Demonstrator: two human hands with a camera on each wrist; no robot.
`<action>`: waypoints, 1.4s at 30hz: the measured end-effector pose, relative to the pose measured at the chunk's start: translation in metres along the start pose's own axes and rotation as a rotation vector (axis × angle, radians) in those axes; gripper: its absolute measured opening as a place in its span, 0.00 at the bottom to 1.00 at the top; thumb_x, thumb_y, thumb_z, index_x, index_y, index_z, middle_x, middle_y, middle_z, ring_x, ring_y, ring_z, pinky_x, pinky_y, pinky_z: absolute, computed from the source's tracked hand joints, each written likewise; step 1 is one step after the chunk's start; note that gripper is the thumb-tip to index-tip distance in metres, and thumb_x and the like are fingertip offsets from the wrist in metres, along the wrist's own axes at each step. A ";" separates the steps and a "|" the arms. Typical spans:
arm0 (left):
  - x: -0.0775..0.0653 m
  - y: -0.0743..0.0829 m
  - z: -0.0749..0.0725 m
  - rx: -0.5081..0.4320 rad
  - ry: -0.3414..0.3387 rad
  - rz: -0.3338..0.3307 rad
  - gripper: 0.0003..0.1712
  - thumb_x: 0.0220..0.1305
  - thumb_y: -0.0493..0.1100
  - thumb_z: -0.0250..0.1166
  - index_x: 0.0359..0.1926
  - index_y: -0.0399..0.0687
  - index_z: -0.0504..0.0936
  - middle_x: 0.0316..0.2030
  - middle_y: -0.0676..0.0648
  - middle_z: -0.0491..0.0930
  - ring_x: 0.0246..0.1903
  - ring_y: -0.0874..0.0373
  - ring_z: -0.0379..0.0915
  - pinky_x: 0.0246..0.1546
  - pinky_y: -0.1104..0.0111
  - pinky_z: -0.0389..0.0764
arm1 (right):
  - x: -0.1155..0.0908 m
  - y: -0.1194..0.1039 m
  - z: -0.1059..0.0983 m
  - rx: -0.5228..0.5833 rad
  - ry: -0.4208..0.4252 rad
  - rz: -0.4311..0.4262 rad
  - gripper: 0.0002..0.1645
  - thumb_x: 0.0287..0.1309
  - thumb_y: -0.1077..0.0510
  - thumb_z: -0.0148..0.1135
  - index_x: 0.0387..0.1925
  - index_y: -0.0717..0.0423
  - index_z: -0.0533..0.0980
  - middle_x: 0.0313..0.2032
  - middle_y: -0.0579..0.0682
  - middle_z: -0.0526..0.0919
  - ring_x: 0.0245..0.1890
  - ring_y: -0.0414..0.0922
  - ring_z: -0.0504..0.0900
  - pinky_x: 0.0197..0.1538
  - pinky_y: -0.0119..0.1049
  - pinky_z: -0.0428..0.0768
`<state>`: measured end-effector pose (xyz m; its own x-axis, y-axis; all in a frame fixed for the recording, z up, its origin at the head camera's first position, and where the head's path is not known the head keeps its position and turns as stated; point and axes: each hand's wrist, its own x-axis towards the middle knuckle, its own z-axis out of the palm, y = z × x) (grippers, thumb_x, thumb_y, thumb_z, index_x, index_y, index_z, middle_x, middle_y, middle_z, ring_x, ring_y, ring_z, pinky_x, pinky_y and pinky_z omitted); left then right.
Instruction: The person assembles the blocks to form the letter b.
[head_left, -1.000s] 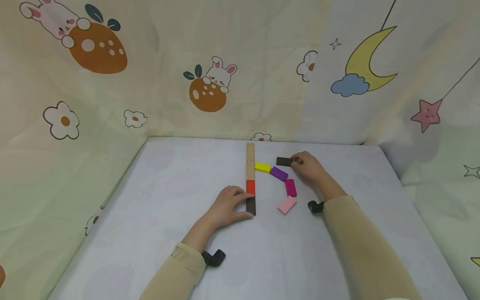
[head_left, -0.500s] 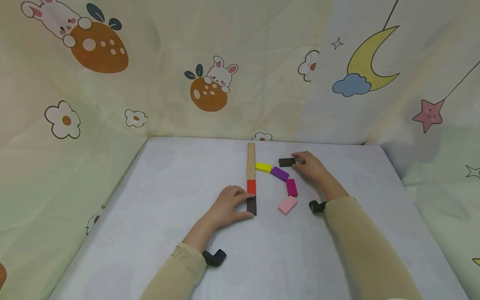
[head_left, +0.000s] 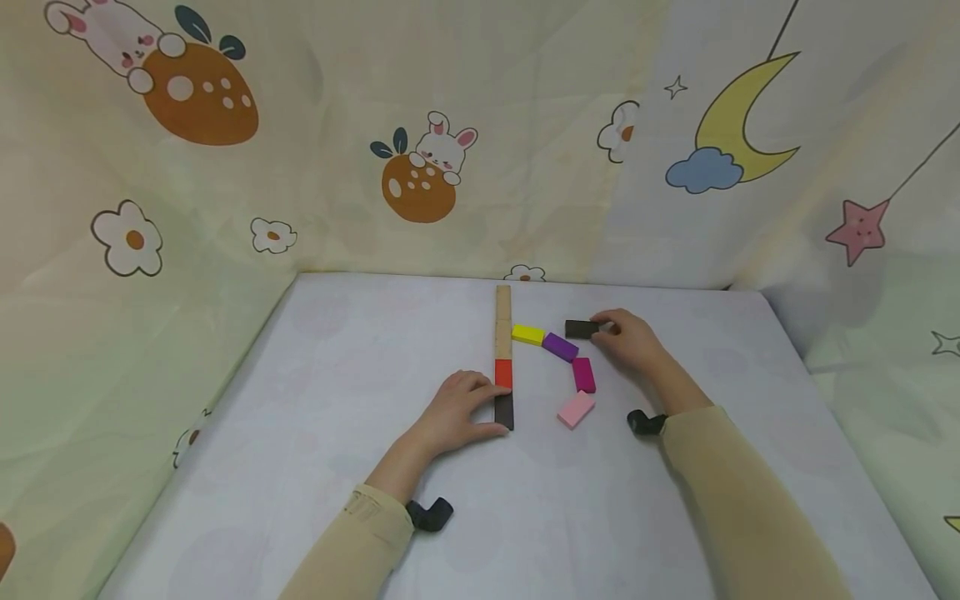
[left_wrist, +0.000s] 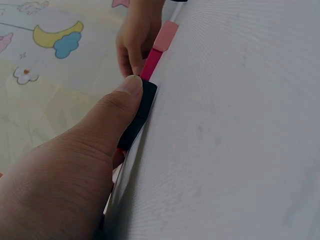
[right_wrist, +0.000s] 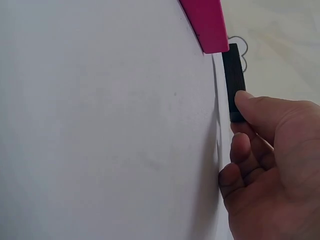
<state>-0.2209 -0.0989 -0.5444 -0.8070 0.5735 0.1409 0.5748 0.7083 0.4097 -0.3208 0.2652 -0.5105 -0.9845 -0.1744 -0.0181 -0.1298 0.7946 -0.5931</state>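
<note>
Between thumb and fingers, my right hand (head_left: pixel 628 340) pinches one end of a black block (head_left: pixel 581 329), also seen in the right wrist view. My left hand (head_left: pixel 453 410) grips the ends of another black block (head_left: pixel 504 410), the nearest in a straight column. Above it in that column come a red block (head_left: pixel 503 372) and wooden blocks (head_left: pixel 503 321). A yellow block (head_left: pixel 528 335) touches the column's right side. From it curve a purple block (head_left: pixel 560 347), a magenta block (head_left: pixel 583 375) and a pink block (head_left: pixel 576 410). In the left wrist view, the thumb presses the black block's end.
The blocks lie on a white-covered table (head_left: pixel 300 467). A patterned cloth (head_left: pixel 322 167) with rabbits, flowers and a moon hangs around its back and sides. Black devices (head_left: pixel 430 515) are strapped to both wrists, below the beige sleeves (head_left: pixel 750 492).
My right hand has shifted slightly right and toward me with the black block, away from the yellow one. The left hand and the other blocks stay where they were.
</note>
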 end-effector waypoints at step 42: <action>0.000 0.000 0.001 0.021 0.019 0.019 0.36 0.55 0.71 0.66 0.64 0.72 0.74 0.52 0.57 0.73 0.59 0.61 0.66 0.76 0.58 0.53 | -0.135 -0.083 0.059 0.098 -0.056 -0.151 0.19 0.59 0.51 0.70 0.51 0.35 0.79 0.48 0.37 0.80 0.45 0.40 0.75 0.46 0.34 0.80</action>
<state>-0.2210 -0.0981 -0.5448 -0.7984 0.5789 0.1655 0.5924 0.7061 0.3879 -0.1707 0.1886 -0.5062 -0.9462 -0.3219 0.0342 -0.2612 0.6969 -0.6679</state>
